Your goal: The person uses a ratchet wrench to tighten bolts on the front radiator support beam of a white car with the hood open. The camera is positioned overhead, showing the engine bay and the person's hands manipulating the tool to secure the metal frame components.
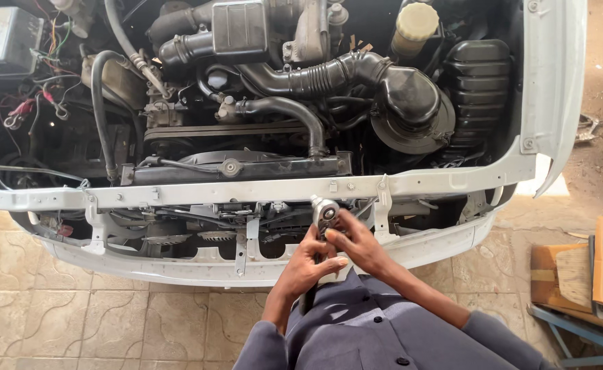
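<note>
The left hand (308,264) is wrapped around the handle of the ratchet wrench (323,226); at its two o'clock the right hand (355,241) pinches the wrench's head (pointing twelve o'clock), just below the white front crossmember (178,193).

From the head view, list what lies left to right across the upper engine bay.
Grey box with loose wires → black engine cover → ribbed black intake hose → yellow reservoir cap → white fender.
</note>
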